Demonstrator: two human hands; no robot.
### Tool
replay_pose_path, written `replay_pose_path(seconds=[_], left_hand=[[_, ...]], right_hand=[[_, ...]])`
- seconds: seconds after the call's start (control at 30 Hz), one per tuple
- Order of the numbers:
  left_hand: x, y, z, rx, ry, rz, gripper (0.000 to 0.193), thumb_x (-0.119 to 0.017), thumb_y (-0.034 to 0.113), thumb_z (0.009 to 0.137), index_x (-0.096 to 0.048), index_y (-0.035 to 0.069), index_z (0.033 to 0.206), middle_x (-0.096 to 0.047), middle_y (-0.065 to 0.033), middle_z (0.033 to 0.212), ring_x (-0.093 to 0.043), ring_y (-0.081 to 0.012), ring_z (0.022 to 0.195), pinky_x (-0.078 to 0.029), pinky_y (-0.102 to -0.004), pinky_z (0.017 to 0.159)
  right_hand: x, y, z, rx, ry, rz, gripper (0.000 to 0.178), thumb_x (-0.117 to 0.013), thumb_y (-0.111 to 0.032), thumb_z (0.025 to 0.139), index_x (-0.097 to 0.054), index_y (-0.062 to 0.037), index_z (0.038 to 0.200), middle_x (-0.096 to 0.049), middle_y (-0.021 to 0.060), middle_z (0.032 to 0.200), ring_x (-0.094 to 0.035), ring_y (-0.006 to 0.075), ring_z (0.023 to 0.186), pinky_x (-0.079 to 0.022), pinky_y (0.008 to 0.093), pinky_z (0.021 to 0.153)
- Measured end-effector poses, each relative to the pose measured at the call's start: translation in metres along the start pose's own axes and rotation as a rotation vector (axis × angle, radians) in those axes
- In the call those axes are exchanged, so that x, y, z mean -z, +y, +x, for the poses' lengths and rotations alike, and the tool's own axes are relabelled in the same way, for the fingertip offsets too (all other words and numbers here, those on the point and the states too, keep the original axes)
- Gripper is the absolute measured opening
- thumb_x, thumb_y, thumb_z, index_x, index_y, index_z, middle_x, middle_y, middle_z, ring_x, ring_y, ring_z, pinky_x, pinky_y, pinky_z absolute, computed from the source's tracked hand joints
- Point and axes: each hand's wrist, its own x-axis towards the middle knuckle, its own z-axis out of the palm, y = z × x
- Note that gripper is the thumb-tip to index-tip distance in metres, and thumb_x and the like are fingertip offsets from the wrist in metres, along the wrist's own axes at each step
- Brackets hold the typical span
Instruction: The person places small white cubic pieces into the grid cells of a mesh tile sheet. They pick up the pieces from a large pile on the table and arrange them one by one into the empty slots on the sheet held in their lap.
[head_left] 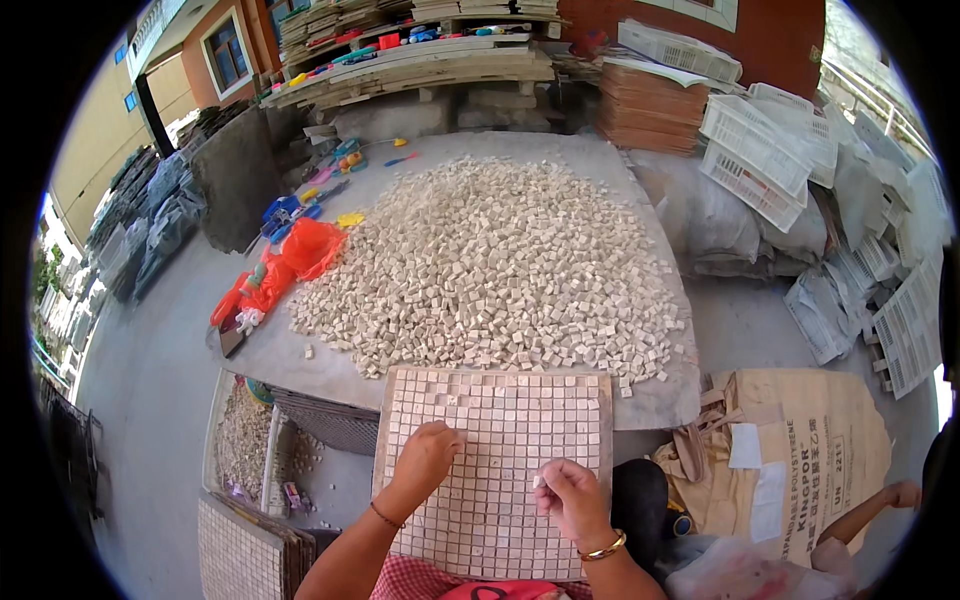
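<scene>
A square grid board (605,430) with a thin wooden rim leans against the table edge in front of me. Small pale stone tiles fill most of its cells, while several cells near the upper left look empty. My left hand (425,465) is closed over the board's left middle, fingertips down at the grid; whatever they pinch is hidden. Over the lower right of the board, my right hand (575,505) pinches a small stone tile (540,482) between thumb and finger. Beyond the board, a large heap of loose stone tiles (500,260) covers much of the table (660,400).
Left of the heap lie a red plastic bag (310,248) and coloured plastic toys (285,215). A bin of tiles (245,430) and stacked filled boards (240,545) stand low at left. White crates (755,165), a brown sack (830,430) and another person's arm (865,512) are at right.
</scene>
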Motion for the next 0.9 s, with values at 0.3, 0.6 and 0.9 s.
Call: replay_pose_path(seconds=[0.3,0.6,0.9], left_hand=[[0.01,0.03,-0.033,0.063,0.19,-0.056,0.014,-0.059,0.002,0.078,-0.064,0.001,0.092,-0.062,-0.0134,0.086,-0.059,-0.0321,0.084,-0.049,-0.0394,0.074],[0.013,0.036,-0.098,0.157,0.248,-0.255,0.012,-0.061,0.002,0.08,-0.065,0.004,0.091,-0.063,-0.0118,0.082,-0.061,-0.0311,0.076,-0.051,-0.0375,0.066],[0.002,0.035,-0.107,0.101,0.33,-0.353,0.013,-0.062,0.004,0.079,-0.065,0.005,0.092,-0.062,-0.0099,0.084,-0.061,-0.029,0.077,-0.051,-0.0365,0.066]], right_hand=[[-0.006,-0.006,0.003,0.024,-0.007,-0.112,0.017,-0.063,-0.004,0.086,-0.061,0.0028,0.102,-0.064,0.0081,0.088,-0.063,0.015,0.077,-0.053,0.0283,0.073],[-0.036,-0.027,0.03,0.112,-0.112,-0.615,0.014,-0.062,0.003,0.083,-0.061,0.0046,0.096,-0.064,0.0089,0.087,-0.063,0.0149,0.078,-0.053,0.0271,0.072],[-0.069,-0.017,0.092,0.307,-0.197,-1.254,0.013,-0.066,-0.004,0.08,-0.065,0.0008,0.092,-0.067,0.0087,0.083,-0.065,0.0144,0.075,-0.052,0.0259,0.068]])
